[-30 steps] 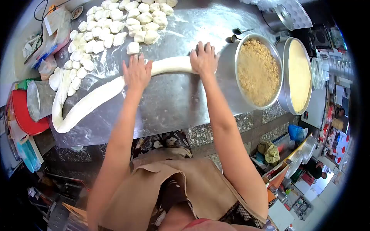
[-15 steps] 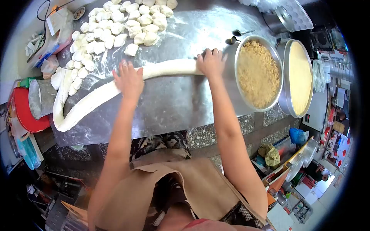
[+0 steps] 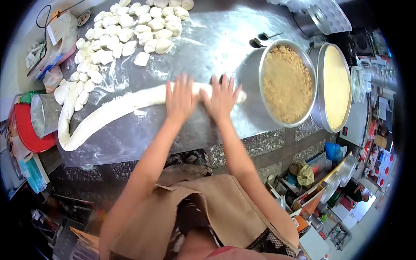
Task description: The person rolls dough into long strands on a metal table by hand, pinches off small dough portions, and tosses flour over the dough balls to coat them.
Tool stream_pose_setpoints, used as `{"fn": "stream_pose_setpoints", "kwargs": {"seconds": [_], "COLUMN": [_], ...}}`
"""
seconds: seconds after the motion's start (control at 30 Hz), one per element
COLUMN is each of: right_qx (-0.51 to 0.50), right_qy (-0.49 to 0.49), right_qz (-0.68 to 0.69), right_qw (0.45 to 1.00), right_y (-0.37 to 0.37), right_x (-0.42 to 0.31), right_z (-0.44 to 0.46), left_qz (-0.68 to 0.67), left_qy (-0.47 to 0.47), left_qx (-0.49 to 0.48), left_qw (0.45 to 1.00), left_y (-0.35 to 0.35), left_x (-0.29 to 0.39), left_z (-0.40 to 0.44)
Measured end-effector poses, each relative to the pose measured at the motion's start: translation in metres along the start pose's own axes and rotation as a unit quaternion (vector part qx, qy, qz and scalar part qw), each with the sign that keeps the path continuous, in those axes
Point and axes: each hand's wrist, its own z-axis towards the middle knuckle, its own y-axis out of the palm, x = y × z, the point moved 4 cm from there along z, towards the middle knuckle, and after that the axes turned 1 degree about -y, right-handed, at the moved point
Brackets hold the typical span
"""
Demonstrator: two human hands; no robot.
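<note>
A long, thick rope of white dough (image 3: 117,108) curves across the floured metal table, bending sharply back at its left end. My left hand (image 3: 180,100) lies flat over the rope's right part, fingers stretched forward. Close beside it, my right hand (image 3: 221,99) rests palm down near the rope's right end, fingers spread and slightly blurred. A short rounded tip of dough (image 3: 241,96) shows past my right hand. The dough under both palms is hidden. Many small cut dough pieces (image 3: 126,21) are grouped at the table's far left.
A round metal bowl (image 3: 263,89) of crumbly brown mixture (image 3: 288,82) stands on the right, beside a second pan (image 3: 321,86) with a pale yellow, smooth content (image 3: 337,86). Dark spoons (image 3: 255,43) lie behind the bowl. A metal container (image 3: 43,115) and a red lid-like object (image 3: 27,130) sit left.
My left hand has slid right along the rope, and my right hand has come left and nearer to me. They are now close together, and the dough's right end shows beyond them.
</note>
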Motion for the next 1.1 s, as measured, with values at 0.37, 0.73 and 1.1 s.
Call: {"fn": "stream_pose_setpoints", "kwargs": {"seconds": [0.37, 0.73, 1.1], "right_qx": [0.067, 0.057, -0.013], "right_qy": [-0.008, -0.025, -0.061], "right_qz": [0.026, 0.013, 0.035], "right_qw": [0.997, 0.998, 0.997], "right_y": [0.004, 0.007, -0.003], "right_x": [0.037, 0.049, 0.019], "right_z": [-0.071, -0.064, 0.027], "left_qz": [-0.023, -0.043, 0.060], "left_qy": [-0.045, -0.056, -0.063], "left_qx": [0.005, 0.016, 0.086], "left_qw": [0.999, 0.997, 0.993], "left_y": [-0.017, -0.027, -0.031], "left_x": [-0.046, -0.089, -0.161], "left_z": [-0.060, -0.100, -0.059]}}
